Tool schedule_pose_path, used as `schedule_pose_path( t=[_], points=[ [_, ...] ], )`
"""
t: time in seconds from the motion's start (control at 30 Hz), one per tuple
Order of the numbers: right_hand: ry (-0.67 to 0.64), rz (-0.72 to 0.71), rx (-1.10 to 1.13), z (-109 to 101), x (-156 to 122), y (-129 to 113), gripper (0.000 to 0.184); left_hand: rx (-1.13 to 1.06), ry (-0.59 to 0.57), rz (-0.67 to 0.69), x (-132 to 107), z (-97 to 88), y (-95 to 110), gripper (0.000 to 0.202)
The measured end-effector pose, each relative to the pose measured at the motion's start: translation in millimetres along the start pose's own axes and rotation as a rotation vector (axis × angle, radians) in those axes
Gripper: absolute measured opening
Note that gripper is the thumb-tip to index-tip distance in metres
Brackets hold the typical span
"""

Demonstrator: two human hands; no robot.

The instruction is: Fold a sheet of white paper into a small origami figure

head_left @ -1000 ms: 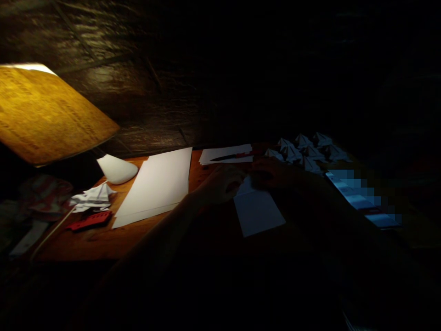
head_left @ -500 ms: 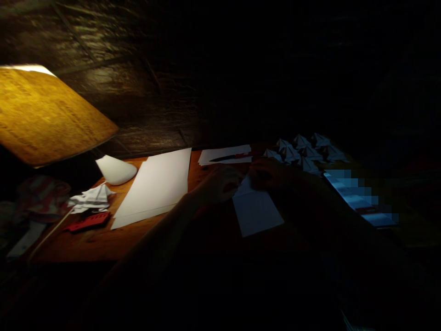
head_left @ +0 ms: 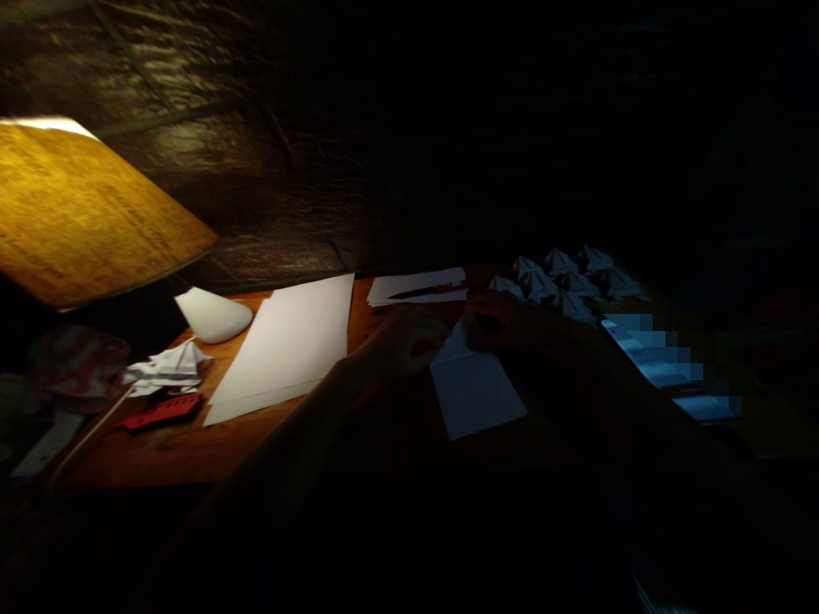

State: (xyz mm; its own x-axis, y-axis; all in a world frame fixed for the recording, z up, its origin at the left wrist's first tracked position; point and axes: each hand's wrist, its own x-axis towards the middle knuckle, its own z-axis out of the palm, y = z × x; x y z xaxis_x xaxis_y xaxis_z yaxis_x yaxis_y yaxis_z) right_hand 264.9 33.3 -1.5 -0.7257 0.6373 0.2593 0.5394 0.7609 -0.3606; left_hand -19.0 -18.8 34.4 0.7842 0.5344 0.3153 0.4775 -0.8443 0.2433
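Note:
A partly folded white sheet of paper (head_left: pixel 479 396) lies on the dark middle of the wooden table, its far end drawn into a point. At the left of that point is my left hand (head_left: pixel 409 337), its fingers bent and closed at the paper's edge. My right hand (head_left: pixel 496 322) is curled over the far tip from the other side, mostly in shadow. Both hands appear to pinch the folded end, though the fingertips are hard to make out. Behind the hands, a knife (head_left: pixel 422 291) with a red handle rests on a small stack of white paper (head_left: pixel 380 290).
Several folded paper figures (head_left: pixel 576 284) stand at the back right, beside a lit screen (head_left: pixel 646 354). Large white sheets (head_left: pixel 287 341) lie left of centre. Further left are a lamp with a yellow shade (head_left: pixel 95 213), its white base (head_left: pixel 214 315), crumpled-looking folded paper (head_left: pixel 170 369) and a red object (head_left: pixel 163 413).
Almost nothing differs. Both hands stay at the far tip of the paper with only slight finger movement, and the view has shifted very slightly.

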Motion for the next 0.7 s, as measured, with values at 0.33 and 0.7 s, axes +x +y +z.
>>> schedule_pose_path(
  t=[0.33, 0.7],
  points=[
    [-0.025, -0.011, -0.025, 2, 2, 2, 0.071, -0.018, 0.005, -0.002, 3, 6.9, 2, 0.013],
    [0.014, -0.019, -0.021, -1, 1, -8, 0.057, -0.031, 0.048, -0.049, 4, 16.3, -2, 0.034]
  ],
)
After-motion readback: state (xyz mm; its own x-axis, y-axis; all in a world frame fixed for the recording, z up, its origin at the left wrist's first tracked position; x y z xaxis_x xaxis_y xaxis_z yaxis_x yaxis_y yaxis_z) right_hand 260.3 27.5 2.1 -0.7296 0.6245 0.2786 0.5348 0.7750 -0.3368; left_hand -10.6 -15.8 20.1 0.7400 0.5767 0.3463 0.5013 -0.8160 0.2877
